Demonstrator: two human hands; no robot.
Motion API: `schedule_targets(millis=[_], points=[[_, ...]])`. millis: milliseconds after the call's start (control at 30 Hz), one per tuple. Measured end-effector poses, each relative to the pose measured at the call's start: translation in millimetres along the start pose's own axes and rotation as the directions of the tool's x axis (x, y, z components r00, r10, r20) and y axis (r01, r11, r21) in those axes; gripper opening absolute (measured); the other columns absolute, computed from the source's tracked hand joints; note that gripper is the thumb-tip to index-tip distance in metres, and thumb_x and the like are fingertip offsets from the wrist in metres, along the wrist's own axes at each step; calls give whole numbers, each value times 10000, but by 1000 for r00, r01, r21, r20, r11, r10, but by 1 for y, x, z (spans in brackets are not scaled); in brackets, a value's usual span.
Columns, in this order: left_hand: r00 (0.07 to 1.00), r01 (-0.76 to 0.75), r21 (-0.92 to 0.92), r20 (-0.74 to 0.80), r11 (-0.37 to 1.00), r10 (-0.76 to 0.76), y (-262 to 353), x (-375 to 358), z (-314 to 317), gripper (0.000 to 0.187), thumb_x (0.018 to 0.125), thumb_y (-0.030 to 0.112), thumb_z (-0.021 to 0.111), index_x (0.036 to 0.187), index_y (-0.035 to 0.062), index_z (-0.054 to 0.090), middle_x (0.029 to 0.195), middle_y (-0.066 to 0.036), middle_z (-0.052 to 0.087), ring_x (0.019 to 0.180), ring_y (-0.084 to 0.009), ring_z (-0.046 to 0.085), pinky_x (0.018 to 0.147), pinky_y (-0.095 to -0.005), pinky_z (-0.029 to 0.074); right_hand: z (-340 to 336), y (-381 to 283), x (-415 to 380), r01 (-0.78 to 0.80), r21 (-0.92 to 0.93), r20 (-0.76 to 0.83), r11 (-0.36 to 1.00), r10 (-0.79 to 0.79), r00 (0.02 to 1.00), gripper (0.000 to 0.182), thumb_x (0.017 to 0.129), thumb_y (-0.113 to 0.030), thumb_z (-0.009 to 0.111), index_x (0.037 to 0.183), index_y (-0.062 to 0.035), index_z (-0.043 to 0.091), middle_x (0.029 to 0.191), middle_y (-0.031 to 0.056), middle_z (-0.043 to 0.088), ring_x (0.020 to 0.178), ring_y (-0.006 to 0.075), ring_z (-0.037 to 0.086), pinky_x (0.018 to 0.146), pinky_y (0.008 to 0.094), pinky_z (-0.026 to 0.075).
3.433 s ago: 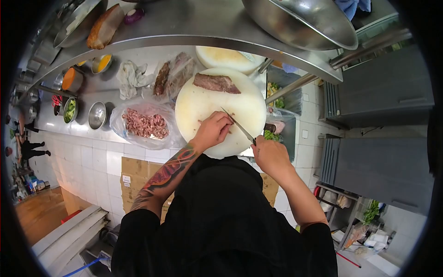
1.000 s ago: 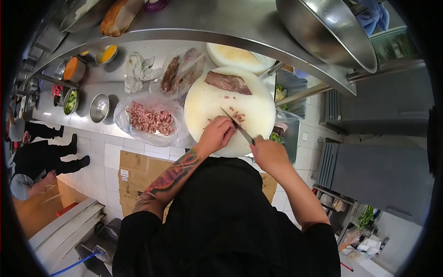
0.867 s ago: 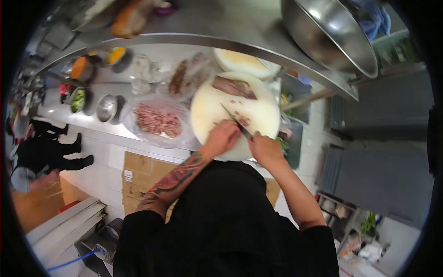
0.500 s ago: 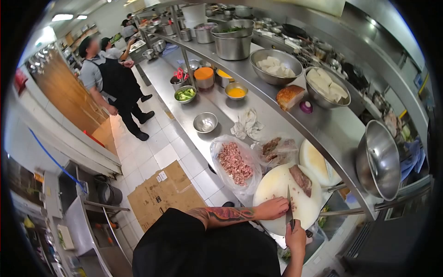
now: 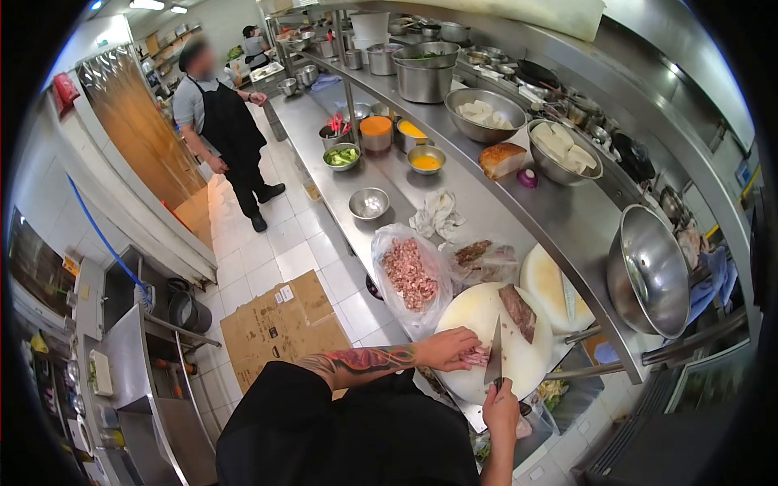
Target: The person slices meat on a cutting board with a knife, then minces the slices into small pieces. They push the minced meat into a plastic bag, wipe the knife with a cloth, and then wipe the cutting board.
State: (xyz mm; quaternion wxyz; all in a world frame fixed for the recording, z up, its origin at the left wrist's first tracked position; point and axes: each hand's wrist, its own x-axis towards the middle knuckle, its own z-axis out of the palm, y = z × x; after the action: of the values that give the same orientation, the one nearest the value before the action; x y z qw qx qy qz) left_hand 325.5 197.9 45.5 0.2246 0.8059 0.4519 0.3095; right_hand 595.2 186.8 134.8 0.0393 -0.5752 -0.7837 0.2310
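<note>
On a round white cutting board (image 5: 527,356), my left hand (image 5: 448,348) is closed on small pieces of pink meat (image 5: 476,356), with its fingertips near the blade. My right hand (image 5: 501,409) grips the handle of a knife (image 5: 494,356), whose blade points away from me over the board. A larger dark piece of meat (image 5: 517,312) lies at the board's far side. Left of the board sits a clear plastic bag of diced meat (image 5: 409,274). Another bag with darker meat (image 5: 478,257) lies behind the board.
A second round board (image 5: 553,287) is at the right, under a metal shelf (image 5: 543,202) holding bowls and bread (image 5: 502,159). Small bowls (image 5: 369,204) and a white cloth (image 5: 438,215) are farther back. A person in a black apron (image 5: 223,121) stands at the left.
My left hand has shifted left from the knife, and pink meat now shows under its fingers. The view has turned slightly. The person at the left has changed position.
</note>
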Motion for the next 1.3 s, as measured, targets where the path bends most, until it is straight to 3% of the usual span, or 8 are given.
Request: schedule_targets(millis=[167, 233, 300, 367, 700, 1000, 1100, 1300], points=[[957, -283, 12, -63, 959, 283, -3, 24, 6, 515, 931, 265, 794, 1353, 42, 600, 1353, -194, 620, 1321, -417, 579, 1132, -509, 475, 1, -11, -5, -89, -28, -37, 996, 88, 995, 321, 1079, -281, 597, 1235, -4, 553, 871, 328, 740, 847, 555, 725, 771, 662, 550], [964, -233, -19, -139, 972, 228, -14, 33, 37, 396, 853, 151, 784, 1196, 54, 613, 1207, -183, 638, 1165, -414, 623, 1012, -519, 503, 6, -12, -7, -86, 8, -76, 996, 86, 993, 327, 1069, -290, 612, 1230, -7, 575, 881, 331, 740, 825, 551, 726, 753, 666, 556], [986, -166, -20, -15, 986, 166, -20, 43, 45, 276, 858, 136, 764, 1096, 55, 649, 1132, -163, 652, 1092, -396, 640, 957, -506, 518, -1, -13, -6, -106, 8, -56, 994, 106, 993, 333, 1071, -312, 614, 1242, -26, 614, 896, 315, 749, 829, 533, 734, 759, 643, 569], [974, -135, -64, -189, 989, 121, -1, 44, 32, 290, 860, 122, 789, 1110, 53, 660, 1152, -173, 651, 1104, -405, 636, 966, -508, 518, -6, -14, -9, -122, 18, -92, 992, 123, 988, 324, 1077, -331, 616, 1236, -50, 641, 865, 281, 757, 823, 514, 743, 754, 620, 579], [980, -68, -268, -198, 961, 14, -1, 40, 13, 332, 886, 83, 825, 1169, 23, 662, 1195, -169, 649, 1114, -401, 645, 942, -463, 554, 2, -26, -29, -199, 31, -186, 980, 201, 962, 297, 1093, -302, 602, 1166, -15, 625, 776, 236, 750, 722, 463, 745, 691, 577, 581], [974, -139, -129, -199, 982, 111, -2, 43, 22, 157, 889, 31, 783, 1016, 46, 692, 1112, -109, 704, 1035, -340, 695, 853, -416, 588, -57, -54, -26, -120, -196, 114, 973, 144, 983, 295, 1093, -288, 598, 1079, 6, 622, 787, 241, 751, 751, 452, 753, 730, 581, 585], [990, -60, -144, -136, 988, 40, -5, 39, 23, 128, 910, 55, 760, 1015, 56, 688, 1140, -100, 694, 1079, -328, 682, 900, -424, 581, -32, -45, 4, -106, -205, 100, 973, 128, 987, 306, 1092, -304, 602, 1080, 1, 626, 817, 246, 759, 784, 451, 762, 747, 559, 597], [977, -164, -107, -158, 981, 146, 5, 42, 3, 219, 859, 29, 778, 1051, 46, 674, 1135, -123, 680, 1052, -358, 675, 908, -432, 570, -27, -40, 49, -12, -171, -9, 985, 10, 1000, 334, 1088, -326, 615, 1078, 7, 642, 833, 249, 765, 802, 446, 772, 750, 552, 604]])
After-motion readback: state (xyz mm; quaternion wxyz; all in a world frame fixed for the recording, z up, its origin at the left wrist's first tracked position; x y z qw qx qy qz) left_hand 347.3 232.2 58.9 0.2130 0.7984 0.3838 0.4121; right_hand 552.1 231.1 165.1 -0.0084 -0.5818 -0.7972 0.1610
